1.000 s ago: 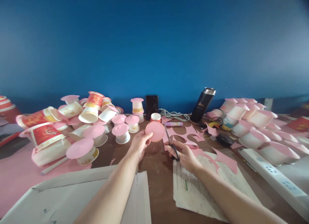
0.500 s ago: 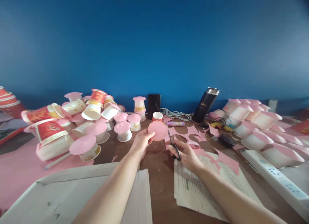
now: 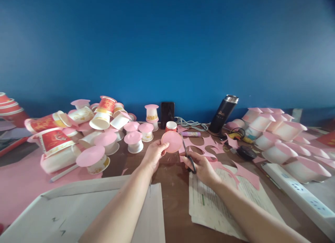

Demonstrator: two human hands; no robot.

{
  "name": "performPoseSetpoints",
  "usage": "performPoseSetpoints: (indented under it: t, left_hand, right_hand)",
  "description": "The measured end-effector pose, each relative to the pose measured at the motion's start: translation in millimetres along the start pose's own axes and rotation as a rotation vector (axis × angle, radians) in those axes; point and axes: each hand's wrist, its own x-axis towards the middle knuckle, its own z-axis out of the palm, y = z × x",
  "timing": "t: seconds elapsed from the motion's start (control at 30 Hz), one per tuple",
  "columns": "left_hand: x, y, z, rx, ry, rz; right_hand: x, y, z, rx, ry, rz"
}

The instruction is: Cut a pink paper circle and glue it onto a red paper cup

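Note:
Between the thumb and fingers of my left hand (image 3: 154, 154) is a round pink paper disc (image 3: 173, 141), held up over the brown table by its left edge. My right hand (image 3: 200, 166) grips a pair of black-handled scissors (image 3: 192, 164), its blades pointing up beside the disc's right edge. I cannot tell if the blades touch the paper. Behind the disc stands a small red-and-white paper cup (image 3: 171, 126), partly hidden. Pink paper offcuts (image 3: 209, 142) with rounded cutouts lie just beyond my right hand.
Paper cups topped with pink discs (image 3: 133, 138) crowd the left, and more pink-topped cups (image 3: 278, 150) fill the right. A black flask (image 3: 223, 114), a phone (image 3: 167, 114) and a glue stick (image 3: 191, 134) stand or lie along the back. A white power strip (image 3: 298, 190) lies at right.
Almost nothing differs. The whole view has shifted very slightly; both hands keep their hold on the disc and the scissors.

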Motion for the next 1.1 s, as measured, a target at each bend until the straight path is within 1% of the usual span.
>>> performPoseSetpoints:
  t: [0.2,0.6,0.87,1.1]
  left_hand:
    - [0.4,-0.4,-0.3,-0.001,0.007,-0.003]
    - [2.3,-2.3,-1.0,0.011,0.001,0.004]
    - [1.5,-1.2,-0.5,0.003,0.009,0.001]
    - [2.7,-1.2,-0.6,-0.039,0.011,-0.003]
  right_hand:
    - [-1.9,-6.9,0.0,0.000,-0.006,0.010]
    - [-1.1,-4.9,0.3,-0.030,0.016,-0.012]
    - [0.7,0.4,-1.1,-0.027,-0.003,-0.020]
    - [0.5,-2.7,-0.1,-0.045,0.039,-0.008]
